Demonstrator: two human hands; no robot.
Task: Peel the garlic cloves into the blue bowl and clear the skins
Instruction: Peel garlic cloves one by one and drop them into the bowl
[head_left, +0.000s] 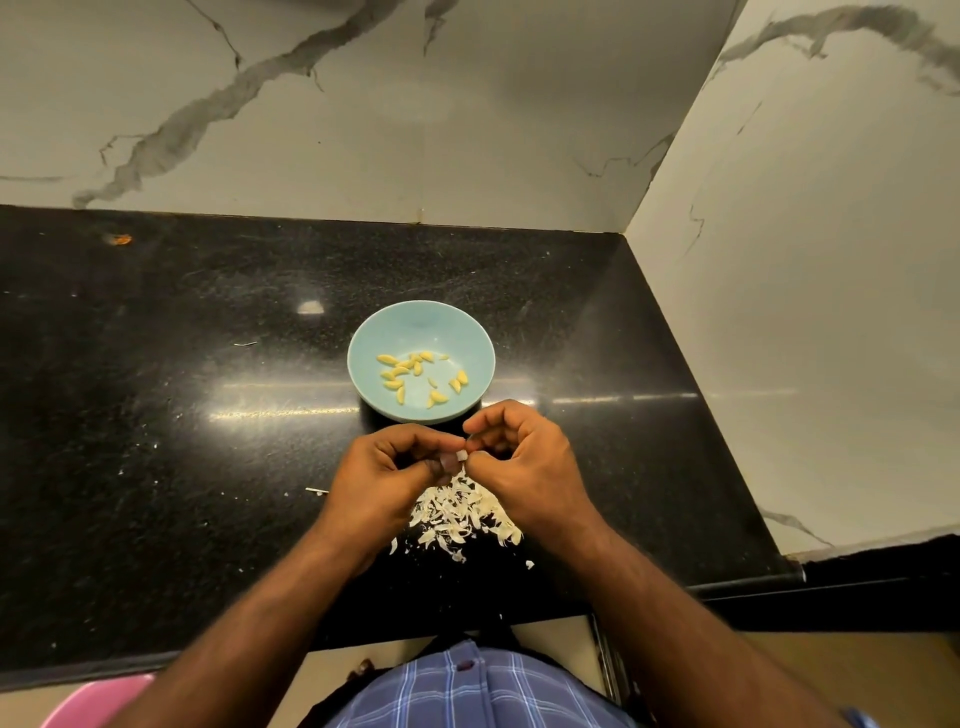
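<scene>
A light blue bowl (374, 332) sits mid-counter and holds several peeled yellow garlic cloves (410, 376). Just in front of it my left hand (382, 480) and my right hand (524, 467) meet, fingers curled. Between their fingertips they pinch one small white garlic clove (461, 455), mostly hidden by the fingers. Below the hands lies a heap of white garlic skins (460, 514) on the black counter.
The black granite counter (182, 415) ends at a marble wall behind and another on the right. Stray skin flecks (316, 490) lie left of the heap. A pink object (98, 701) shows at the bottom left, below the counter's front edge.
</scene>
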